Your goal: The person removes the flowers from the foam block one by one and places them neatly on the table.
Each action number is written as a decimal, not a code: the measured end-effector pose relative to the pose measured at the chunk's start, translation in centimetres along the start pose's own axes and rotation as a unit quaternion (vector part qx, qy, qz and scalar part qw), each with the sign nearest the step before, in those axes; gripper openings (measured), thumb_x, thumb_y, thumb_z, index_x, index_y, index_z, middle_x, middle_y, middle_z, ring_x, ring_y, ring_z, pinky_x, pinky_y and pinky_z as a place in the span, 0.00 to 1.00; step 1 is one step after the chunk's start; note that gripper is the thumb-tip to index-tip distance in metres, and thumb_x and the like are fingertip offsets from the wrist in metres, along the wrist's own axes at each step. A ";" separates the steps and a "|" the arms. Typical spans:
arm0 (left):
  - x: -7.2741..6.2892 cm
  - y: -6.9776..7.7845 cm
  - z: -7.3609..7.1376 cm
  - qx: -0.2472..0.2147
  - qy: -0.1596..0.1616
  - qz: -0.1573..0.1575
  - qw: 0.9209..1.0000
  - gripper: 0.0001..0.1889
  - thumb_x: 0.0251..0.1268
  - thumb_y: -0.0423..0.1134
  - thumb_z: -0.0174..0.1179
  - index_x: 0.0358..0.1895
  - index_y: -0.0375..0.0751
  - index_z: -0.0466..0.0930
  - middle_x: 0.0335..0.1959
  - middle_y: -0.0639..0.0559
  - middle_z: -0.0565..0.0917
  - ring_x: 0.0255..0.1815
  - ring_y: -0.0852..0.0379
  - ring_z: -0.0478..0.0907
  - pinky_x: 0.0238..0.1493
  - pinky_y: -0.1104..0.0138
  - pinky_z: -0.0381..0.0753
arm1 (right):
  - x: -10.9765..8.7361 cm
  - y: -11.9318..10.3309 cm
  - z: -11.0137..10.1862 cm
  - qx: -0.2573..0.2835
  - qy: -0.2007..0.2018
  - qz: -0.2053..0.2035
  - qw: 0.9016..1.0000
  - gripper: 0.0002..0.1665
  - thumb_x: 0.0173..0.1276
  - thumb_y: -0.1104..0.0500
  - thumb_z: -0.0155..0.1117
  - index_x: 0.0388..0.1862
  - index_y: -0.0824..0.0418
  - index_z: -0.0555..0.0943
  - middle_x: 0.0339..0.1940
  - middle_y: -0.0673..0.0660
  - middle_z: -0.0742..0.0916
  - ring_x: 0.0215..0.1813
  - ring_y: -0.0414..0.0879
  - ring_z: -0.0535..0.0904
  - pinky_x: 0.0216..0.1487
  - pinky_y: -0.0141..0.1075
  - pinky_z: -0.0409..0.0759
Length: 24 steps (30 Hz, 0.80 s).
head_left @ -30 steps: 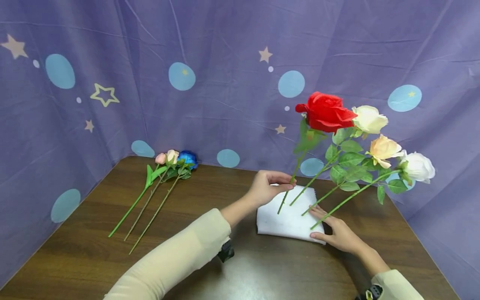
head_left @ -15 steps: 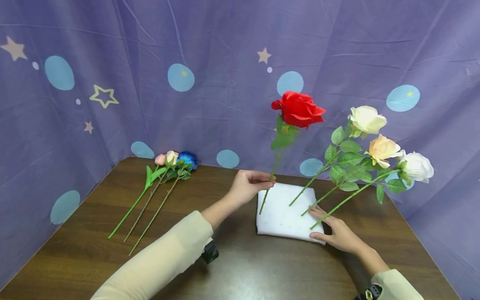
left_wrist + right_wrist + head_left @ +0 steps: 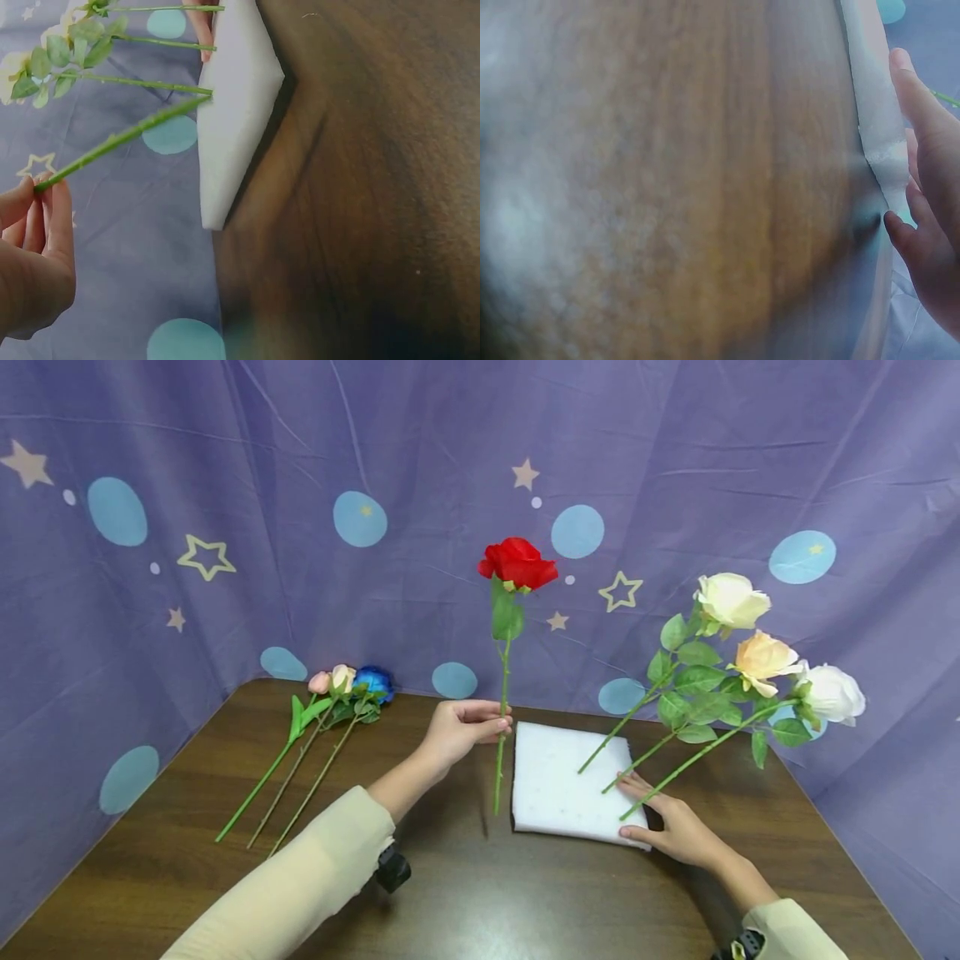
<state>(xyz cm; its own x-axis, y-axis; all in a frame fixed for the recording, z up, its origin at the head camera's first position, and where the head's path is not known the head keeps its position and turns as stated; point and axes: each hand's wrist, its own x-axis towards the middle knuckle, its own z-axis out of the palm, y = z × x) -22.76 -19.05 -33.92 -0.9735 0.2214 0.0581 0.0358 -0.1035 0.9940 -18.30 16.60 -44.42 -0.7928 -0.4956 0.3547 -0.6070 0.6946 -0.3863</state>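
Note:
A red artificial rose (image 3: 517, 564) stands nearly upright, its stem pinched between the thumb and fingers of my left hand (image 3: 459, 732). The stem's lower end hangs just left of the white foam block (image 3: 555, 785). In the left wrist view the green stem (image 3: 112, 142) slants from the fingers across toward the block. My right hand (image 3: 675, 828) rests on the block's right edge, fingers extended. Stuck in the block and leaning right are a cream rose (image 3: 731, 602), a peach rose (image 3: 765, 662) and a white rose (image 3: 832, 693).
On the left of the wooden table (image 3: 450, 893) lie a blue rose (image 3: 373, 683), a cream rose (image 3: 343, 677) and a pink flower (image 3: 320, 682), stems toward the front. A purple curtain (image 3: 450, 485) hangs behind.
My left hand has carried the red rose leftward, from over the foam block to beyond its left edge, and the stem is now more upright. The right hand stays on the block.

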 end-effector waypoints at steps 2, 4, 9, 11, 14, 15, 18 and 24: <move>-0.2 -0.1 -0.3 -0.004 0.008 -0.017 1.000 0.16 0.60 0.24 0.61 0.52 0.22 0.78 0.46 0.33 0.86 0.32 0.64 0.86 0.44 0.63 0.88 | 0.0 -0.1 0.0 0.002 -0.003 0.005 1.000 0.38 0.56 0.49 0.73 0.64 0.63 0.74 0.65 0.64 0.78 0.73 0.28 0.55 0.68 0.08 0.46; -0.3 -0.3 -0.5 -0.007 0.017 -0.038 0.999 0.16 0.60 0.24 0.61 0.52 0.23 0.78 0.45 0.35 0.86 0.31 0.63 0.86 0.43 0.65 0.88 | 0.0 -0.1 -0.1 0.002 -0.006 0.009 1.000 0.38 0.56 0.49 0.72 0.64 0.63 0.74 0.66 0.64 0.78 0.74 0.29 0.55 0.67 0.07 0.46; -0.6 -1.5 -1.3 -0.030 0.028 -0.099 0.994 0.18 0.60 0.23 0.60 0.54 0.21 0.77 0.40 0.39 0.88 0.30 0.62 0.85 0.41 0.68 0.88 | 0.0 -0.1 -0.1 0.001 -0.007 0.011 1.000 0.39 0.56 0.49 0.72 0.64 0.63 0.74 0.66 0.64 0.78 0.74 0.29 0.55 0.67 0.07 0.46; -0.7 -2.0 -1.6 -0.039 0.029 -0.116 0.992 0.18 0.60 0.22 0.59 0.55 0.21 0.75 0.41 0.40 0.88 0.30 0.61 0.85 0.41 0.69 0.88 | 0.0 -0.1 -0.1 0.000 -0.005 0.010 1.000 0.38 0.56 0.49 0.73 0.64 0.63 0.74 0.66 0.64 0.78 0.74 0.29 0.55 0.67 0.07 0.46; -1.0 -2.5 -2.1 -0.045 0.029 -0.132 0.990 0.19 0.61 0.22 0.58 0.56 0.20 0.74 0.45 0.36 0.87 0.31 0.61 0.85 0.41 0.69 0.88 | 0.0 0.0 0.0 0.000 -0.005 0.008 1.000 0.38 0.57 0.49 0.72 0.64 0.63 0.74 0.66 0.64 0.78 0.74 0.28 0.55 0.68 0.07 0.46; -1.1 -2.6 -2.3 -0.045 0.028 -0.135 0.989 0.19 0.61 0.22 0.57 0.57 0.20 0.74 0.47 0.34 0.86 0.32 0.60 0.85 0.42 0.68 0.88 | 0.0 0.0 0.0 0.001 -0.005 0.007 1.000 0.38 0.57 0.49 0.72 0.64 0.63 0.74 0.65 0.64 0.78 0.74 0.28 0.55 0.68 0.08 0.46; -1.4 -2.8 -3.0 -0.038 0.028 -0.142 0.989 0.20 0.61 0.22 0.57 0.57 0.21 0.73 0.48 0.34 0.85 0.33 0.61 0.85 0.42 0.69 0.88 | 0.0 0.0 0.0 0.007 -0.005 0.009 1.000 0.38 0.57 0.49 0.72 0.65 0.63 0.74 0.66 0.64 0.78 0.73 0.27 0.54 0.68 0.08 0.46; -1.7 -3.0 -4.7 -0.028 0.029 -0.144 0.989 0.20 0.62 0.23 0.57 0.58 0.20 0.72 0.43 0.41 0.88 0.33 0.62 0.85 0.41 0.70 0.87 | 0.1 0.0 0.0 0.009 -0.005 0.010 1.000 0.38 0.57 0.49 0.72 0.65 0.63 0.74 0.66 0.64 0.78 0.74 0.27 0.55 0.68 0.08 0.47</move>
<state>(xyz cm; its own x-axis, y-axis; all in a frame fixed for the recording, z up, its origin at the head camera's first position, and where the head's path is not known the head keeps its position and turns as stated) -22.26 -23.64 -37.42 -0.9529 0.1939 -0.2331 -0.2551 -0.0974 0.9620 -18.33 16.55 -44.36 -0.8052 -0.4874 0.3377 -0.5919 0.6949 -0.4083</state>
